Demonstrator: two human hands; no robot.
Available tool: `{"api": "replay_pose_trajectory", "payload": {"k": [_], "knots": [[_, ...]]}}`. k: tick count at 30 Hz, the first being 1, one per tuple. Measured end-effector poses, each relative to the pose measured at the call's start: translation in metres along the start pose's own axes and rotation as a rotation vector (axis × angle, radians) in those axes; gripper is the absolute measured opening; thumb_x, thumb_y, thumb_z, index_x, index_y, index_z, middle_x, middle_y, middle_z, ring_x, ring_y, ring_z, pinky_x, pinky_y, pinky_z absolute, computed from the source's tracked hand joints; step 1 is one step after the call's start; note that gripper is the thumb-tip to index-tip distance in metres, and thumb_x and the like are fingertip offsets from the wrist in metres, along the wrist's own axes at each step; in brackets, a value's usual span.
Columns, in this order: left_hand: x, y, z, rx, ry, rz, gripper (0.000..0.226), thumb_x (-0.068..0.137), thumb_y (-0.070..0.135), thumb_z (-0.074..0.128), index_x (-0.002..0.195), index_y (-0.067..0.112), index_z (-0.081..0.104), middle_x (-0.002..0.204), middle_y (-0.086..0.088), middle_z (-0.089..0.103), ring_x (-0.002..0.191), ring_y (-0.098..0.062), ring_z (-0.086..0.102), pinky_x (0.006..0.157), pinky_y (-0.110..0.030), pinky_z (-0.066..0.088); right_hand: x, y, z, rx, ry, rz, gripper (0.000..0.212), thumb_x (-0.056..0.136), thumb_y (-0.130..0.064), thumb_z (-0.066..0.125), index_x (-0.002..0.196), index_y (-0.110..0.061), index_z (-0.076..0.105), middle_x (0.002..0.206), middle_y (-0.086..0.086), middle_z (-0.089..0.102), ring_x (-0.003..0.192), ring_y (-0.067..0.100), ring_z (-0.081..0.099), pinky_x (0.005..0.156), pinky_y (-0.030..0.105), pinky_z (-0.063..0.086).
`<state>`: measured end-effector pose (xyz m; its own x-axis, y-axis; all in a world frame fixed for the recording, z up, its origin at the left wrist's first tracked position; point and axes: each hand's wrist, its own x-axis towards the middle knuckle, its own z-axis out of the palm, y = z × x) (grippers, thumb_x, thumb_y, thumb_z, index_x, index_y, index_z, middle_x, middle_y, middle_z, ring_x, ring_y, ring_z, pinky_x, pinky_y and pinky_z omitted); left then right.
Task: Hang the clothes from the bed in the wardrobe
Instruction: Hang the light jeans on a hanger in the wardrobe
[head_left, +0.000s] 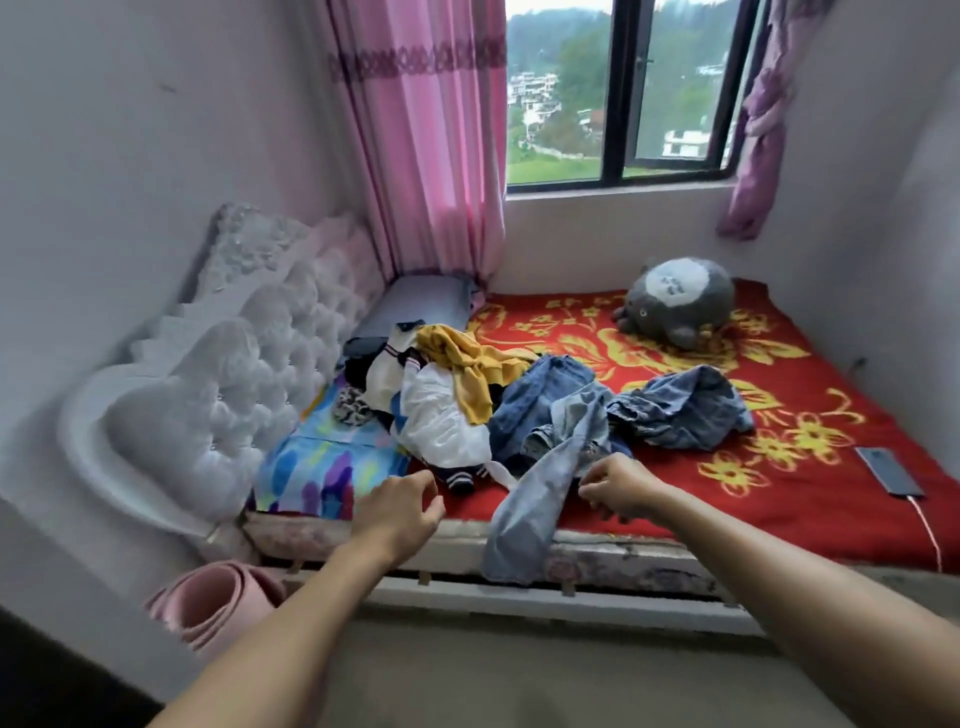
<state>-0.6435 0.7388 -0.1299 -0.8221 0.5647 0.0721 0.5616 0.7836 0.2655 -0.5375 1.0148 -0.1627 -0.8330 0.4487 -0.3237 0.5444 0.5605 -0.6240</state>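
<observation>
A heap of clothes lies on the bed (810, 519), which is covered by a red blanket with yellow flowers. In the heap are a mustard-yellow top (467, 364), a white garment (441, 426), dark blue jeans (535, 410) and another denim piece (685, 405). A light blue denim garment (530, 509) trails off the heap and hangs over the bed's front edge. My right hand (621, 486) pinches this garment near its upper part. My left hand (402, 506) hovers at the bed edge to the left of it, fingers loosely curled, holding nothing. No wardrobe is in view.
A grey plush toy (675, 301) sits at the back of the bed, and a phone (889, 470) with a cable lies near the right front. A white tufted headboard (249, 353) stands at the left, a rolled pink mat (218, 608) on the floor below it. A window (618, 93) with pink curtains is behind.
</observation>
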Motion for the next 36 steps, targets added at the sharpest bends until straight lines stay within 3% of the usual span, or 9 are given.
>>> {"api": "replay_pose_trajectory", "payload": {"k": [4,12,18,23,29,32,36], "knots": [[0.065,0.009,0.029,-0.019,-0.104,0.026,0.018,0.088,0.041,0.051,0.089,0.026,0.061,0.088,0.003,0.067,0.085,-0.019,0.062,0.072,-0.034,0.051,0.037,0.025,-0.020,0.049,-0.026,0.093,0.011,0.090,-0.015,0.061,0.089,-0.011,0.071,0.070,0.004,0.066,0.058,0.019,0.061,0.045,0.024,0.045],[0.204,0.016,0.097,0.009,-0.191,0.026,0.020,0.090,0.040,0.051,0.094,0.024,0.062,0.095,0.002,0.068,0.091,-0.021,0.062,0.066,-0.029,0.041,0.178,0.066,-0.038,0.104,-0.056,0.208,0.016,0.086,-0.017,0.062,0.095,-0.007,0.071,0.064,0.001,0.065,0.055,0.015,0.063,0.048,0.023,0.046],[0.305,0.016,0.137,0.029,-0.306,-0.042,0.023,0.092,0.042,0.050,0.100,0.024,0.062,0.103,0.001,0.067,0.096,-0.021,0.061,0.067,-0.028,0.040,0.291,0.076,-0.044,0.078,-0.114,0.249,0.018,0.082,-0.010,0.059,0.090,-0.002,0.073,0.063,0.007,0.065,0.050,0.018,0.059,0.041,0.022,0.045],[0.367,0.006,0.176,-0.021,-0.399,-0.089,0.023,0.091,0.041,0.051,0.104,0.025,0.062,0.106,0.000,0.067,0.100,-0.022,0.061,0.075,-0.031,0.046,0.371,0.077,-0.048,0.008,-0.122,0.274,0.013,0.081,-0.016,0.061,0.082,-0.012,0.073,0.072,0.004,0.070,0.074,0.023,0.070,0.062,0.030,0.052],[0.444,-0.017,0.260,-0.067,-0.587,-0.078,0.008,0.088,0.032,0.051,0.091,0.028,0.057,0.105,0.001,0.068,0.100,-0.023,0.060,0.075,-0.032,0.046,0.453,0.092,-0.026,-0.098,-0.126,0.356,0.023,0.083,-0.023,0.062,0.101,-0.019,0.075,0.104,0.007,0.073,0.102,0.025,0.066,0.082,0.030,0.049],[0.483,-0.029,0.314,-0.060,-0.708,-0.070,0.020,0.086,0.027,0.048,0.101,0.019,0.058,0.108,-0.002,0.065,0.100,-0.026,0.059,0.075,-0.034,0.046,0.495,0.106,-0.007,-0.157,-0.112,0.389,0.033,0.083,-0.025,0.059,0.114,-0.022,0.068,0.111,0.007,0.070,0.108,0.030,0.063,0.086,0.034,0.049],[0.529,-0.032,0.382,-0.077,-0.780,-0.073,0.027,0.092,0.028,0.049,0.115,0.015,0.050,0.117,-0.008,0.051,0.107,-0.030,0.055,0.078,-0.038,0.044,0.554,0.119,0.020,-0.253,-0.115,0.295,0.043,0.089,-0.021,0.054,0.132,-0.021,0.053,0.126,0.007,0.056,0.113,0.033,0.057,0.090,0.039,0.046]]}}
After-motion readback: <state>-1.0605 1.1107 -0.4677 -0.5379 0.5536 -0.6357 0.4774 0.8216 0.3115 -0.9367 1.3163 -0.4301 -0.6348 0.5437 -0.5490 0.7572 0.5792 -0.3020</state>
